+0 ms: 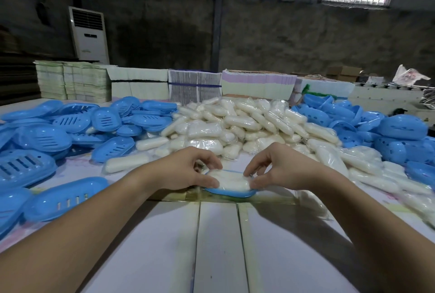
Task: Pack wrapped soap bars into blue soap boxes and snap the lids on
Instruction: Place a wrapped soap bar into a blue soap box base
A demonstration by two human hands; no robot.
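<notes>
A blue soap box [231,192] lies open on the white table in front of me, with a white wrapped soap bar [231,180] resting in it. My left hand [188,170] grips the left end of the box and bar, thumb near the front rim and fingers curled over the far side. On the right end, my right hand [277,170] pinches the bar and rim in the same way. A large heap of wrapped soap bars [237,123] rises just behind the hands.
Blue slotted lids [54,132] pile up on the left, and one lid [63,198] lies close to my left forearm. Blue box bases [381,132] heap on the right. Bundled paper stacks [195,87] line the table's far edge. Loose bars [367,165] spread toward the right.
</notes>
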